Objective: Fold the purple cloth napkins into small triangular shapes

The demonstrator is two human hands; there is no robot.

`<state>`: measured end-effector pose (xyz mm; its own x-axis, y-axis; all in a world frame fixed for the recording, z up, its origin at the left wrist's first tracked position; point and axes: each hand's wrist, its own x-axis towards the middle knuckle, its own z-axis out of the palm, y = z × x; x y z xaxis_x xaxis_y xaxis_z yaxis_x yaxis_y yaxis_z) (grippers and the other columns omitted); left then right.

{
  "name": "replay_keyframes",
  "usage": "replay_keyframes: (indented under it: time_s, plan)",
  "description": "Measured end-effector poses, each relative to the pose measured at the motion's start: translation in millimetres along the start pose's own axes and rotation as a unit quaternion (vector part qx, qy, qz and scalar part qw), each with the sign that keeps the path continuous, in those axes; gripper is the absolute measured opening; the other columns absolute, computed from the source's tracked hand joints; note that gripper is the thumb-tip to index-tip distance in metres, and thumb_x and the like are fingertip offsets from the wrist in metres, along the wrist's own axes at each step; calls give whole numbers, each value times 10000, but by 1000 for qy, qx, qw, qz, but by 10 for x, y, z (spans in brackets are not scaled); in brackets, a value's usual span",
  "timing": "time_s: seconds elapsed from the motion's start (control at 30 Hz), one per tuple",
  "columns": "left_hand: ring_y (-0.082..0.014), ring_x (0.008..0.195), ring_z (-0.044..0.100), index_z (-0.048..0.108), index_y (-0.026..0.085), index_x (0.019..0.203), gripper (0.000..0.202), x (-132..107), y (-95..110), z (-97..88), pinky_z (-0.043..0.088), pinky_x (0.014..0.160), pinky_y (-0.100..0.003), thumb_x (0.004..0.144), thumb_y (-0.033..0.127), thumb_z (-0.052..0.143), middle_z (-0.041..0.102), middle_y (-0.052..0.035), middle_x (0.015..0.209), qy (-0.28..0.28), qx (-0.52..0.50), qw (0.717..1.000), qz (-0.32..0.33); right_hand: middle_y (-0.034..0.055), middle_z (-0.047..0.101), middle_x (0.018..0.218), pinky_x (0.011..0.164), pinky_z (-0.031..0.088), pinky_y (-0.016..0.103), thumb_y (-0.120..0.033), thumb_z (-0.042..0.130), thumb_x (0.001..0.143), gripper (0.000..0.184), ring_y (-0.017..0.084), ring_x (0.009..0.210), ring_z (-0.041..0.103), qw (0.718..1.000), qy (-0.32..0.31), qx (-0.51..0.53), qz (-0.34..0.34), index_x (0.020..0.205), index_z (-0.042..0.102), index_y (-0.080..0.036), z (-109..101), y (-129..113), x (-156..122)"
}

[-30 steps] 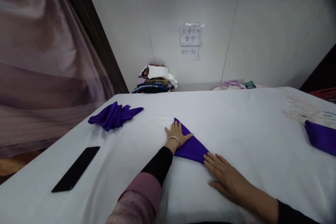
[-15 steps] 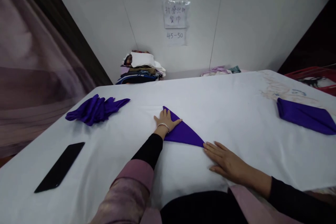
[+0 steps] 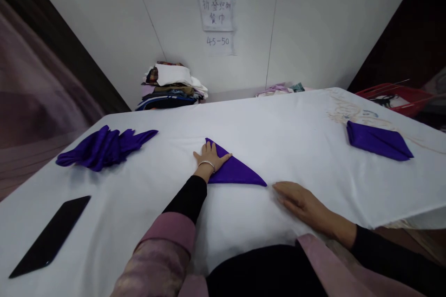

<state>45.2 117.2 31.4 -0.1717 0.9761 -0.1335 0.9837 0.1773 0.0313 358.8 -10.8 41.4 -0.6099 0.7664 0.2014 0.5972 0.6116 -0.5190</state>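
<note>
A purple cloth napkin (image 3: 240, 171), folded into a triangle, lies flat on the white-covered table (image 3: 251, 213). My left hand (image 3: 212, 156) rests on its left part with fingers spread, pressing it down and hiding some of it. Just off the napkin's right corner is my right hand (image 3: 299, 200), fingers stretched out and slightly blurred, touching no cloth. A crumpled heap of purple napkins (image 3: 106, 146) sits at the left of the table. On the right lies a folded purple cloth (image 3: 378, 140).
A black flat slab (image 3: 52, 235) lies at the front left. Behind the table edge stand a stack of folded clothes (image 3: 170, 87) and more fabric (image 3: 277, 89). A red basket (image 3: 413, 102) is at the far right. Paper signs (image 3: 219, 21) hang on the wall.
My right hand has come off the napkin's right corner and now sits a little apart from it. My left hand stays on the napkin. The camera view has turned slightly.
</note>
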Motion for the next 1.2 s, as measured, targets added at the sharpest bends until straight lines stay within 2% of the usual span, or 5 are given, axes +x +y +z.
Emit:
replay_keyframes:
  time_s: [0.17, 0.33, 0.57, 0.93, 1.2]
  plan:
    - [-357, 1362, 70, 155, 130, 1438, 1056, -4, 1, -7, 147, 1018, -654, 648, 831, 118, 90, -90, 1519, -2, 1, 1000, 0, 66, 631, 1015, 789, 469, 375, -274, 431, 892, 244, 211, 932, 561, 999, 23, -19, 23, 1098, 556, -232, 90, 2, 252]
    - [-362, 1362, 69, 170, 142, 1436, 1011, 7, -9, 12, 155, 1017, -652, 674, 806, 132, 110, -91, 1517, 7, 4, 1000, 4, 38, 599, 868, 699, 437, 308, -328, 512, 850, 153, 184, 833, 539, 997, -12, -26, 73, 933, 578, -218, 145, -48, 464]
    - [-372, 1361, 52, 169, 157, 1437, 988, -2, 0, 9, 147, 1020, -648, 685, 798, 160, 106, -91, 1518, 4, 2, 1000, 2, -1, 570, 765, 645, 394, 266, -209, 513, 812, 56, 144, 727, 515, 995, -16, 10, 102, 777, 555, -207, 171, -65, 552]
    - [-341, 1372, 41, 165, 174, 1438, 889, -14, -2, 15, 124, 1030, -643, 744, 727, 201, 103, -83, 1519, -2, 2, 1000, -9, 42, 569, 739, 636, 375, 307, -157, 439, 874, 168, 184, 705, 503, 988, -19, -154, -18, 767, 566, -186, 211, 0, 534]
    - [-359, 1367, 36, 161, 158, 1439, 943, -15, -3, 24, 125, 1027, -650, 718, 766, 200, 103, -84, 1518, 1, -1, 1000, -6, 40, 554, 737, 618, 364, 298, -144, 429, 880, 171, 179, 698, 493, 985, -2, -172, -29, 765, 549, -186, 236, 18, 470]
